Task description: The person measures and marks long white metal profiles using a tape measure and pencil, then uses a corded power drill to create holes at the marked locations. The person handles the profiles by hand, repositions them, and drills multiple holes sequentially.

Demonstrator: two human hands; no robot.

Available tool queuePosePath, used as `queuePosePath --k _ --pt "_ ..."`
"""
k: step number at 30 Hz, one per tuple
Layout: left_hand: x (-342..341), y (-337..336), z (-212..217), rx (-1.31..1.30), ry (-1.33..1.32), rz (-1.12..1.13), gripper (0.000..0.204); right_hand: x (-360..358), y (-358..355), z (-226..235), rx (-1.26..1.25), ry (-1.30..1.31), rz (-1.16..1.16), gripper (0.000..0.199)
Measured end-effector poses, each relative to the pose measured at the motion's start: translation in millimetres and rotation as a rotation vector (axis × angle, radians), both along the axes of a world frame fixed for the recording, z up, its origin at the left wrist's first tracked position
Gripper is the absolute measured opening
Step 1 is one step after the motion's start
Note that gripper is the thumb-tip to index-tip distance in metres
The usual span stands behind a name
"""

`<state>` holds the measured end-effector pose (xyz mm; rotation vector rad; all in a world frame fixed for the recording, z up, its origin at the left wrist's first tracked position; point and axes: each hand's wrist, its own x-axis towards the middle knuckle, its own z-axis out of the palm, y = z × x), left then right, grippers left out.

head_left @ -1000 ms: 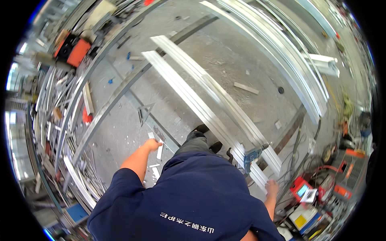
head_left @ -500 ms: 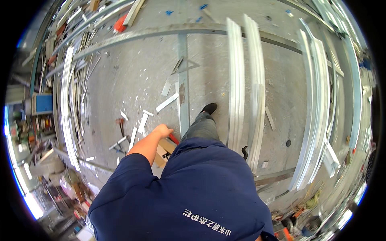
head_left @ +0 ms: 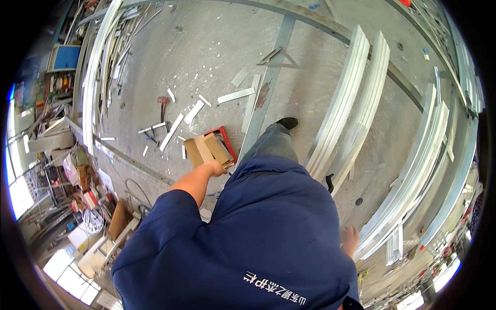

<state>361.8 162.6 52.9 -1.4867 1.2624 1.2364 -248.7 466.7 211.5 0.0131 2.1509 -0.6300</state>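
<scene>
My left hand (head_left: 213, 168) hangs with bent fingers at the near edge of an open cardboard box (head_left: 206, 150). A small dark thing shows at its fingertips, too small to name. The box stands partly over a red tray or case (head_left: 226, 142) on the floor, and I cannot tell whether the hand touches it. Low at my right side, my right hand (head_left: 350, 238) shows only in part, near long pale metal profiles (head_left: 408, 181); its fingers are mostly hidden.
Two long metal profiles (head_left: 341, 98) lie right of my leg, across a steel frame bar (head_left: 271, 82). A red-headed hammer (head_left: 163, 103), a clamp-like tool (head_left: 152, 129) and white offcuts (head_left: 194, 112) litter the floor at left. A metal triangle (head_left: 281, 58) rests on the bar.
The view has shifted, so floor things sit further right or higher. More of the cardboard box and red case shows beside my left hand. My right hand has come into view.
</scene>
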Motion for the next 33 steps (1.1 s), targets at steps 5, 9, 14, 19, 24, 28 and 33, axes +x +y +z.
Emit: queuePosePath --k 5,9,14,19,24,28,33 --pt "-27.2 -25.7 19.1 0.103 -0.075 0.227 0.052 39.1 -78.1 3.6 0.109 -0.045 0.345 0.049" --pt "-20.6 1.4 31.5 0.031 0.009 0.306 0.053 27.7 -75.0 -28.0 0.155 -0.120 0.492 0.048" --pt "16.3 117.1 1.8 -0.036 0.111 0.314 0.059 -7.2 -89.8 -39.9 0.268 -0.133 0.605 0.047" --pt "25.3 248.1 -29.5 -0.039 0.156 0.441 0.055 -87.1 -121.4 -63.0 0.207 -0.126 0.359 0.047" --pt "6.2 296.7 -38.4 -0.075 0.269 0.399 0.048 -85.8 -211.6 -55.0 0.092 -0.038 0.563 0.049" --pt "2.3 299.0 -55.4 -0.222 0.339 0.215 0.044 -60.8 -254.7 -50.1 0.030 -0.055 0.694 0.047" --pt "-45.5 211.1 -31.4 -0.006 0.078 0.799 0.045 -45.3 -275.9 -42.1 0.138 -0.063 0.883 0.045"
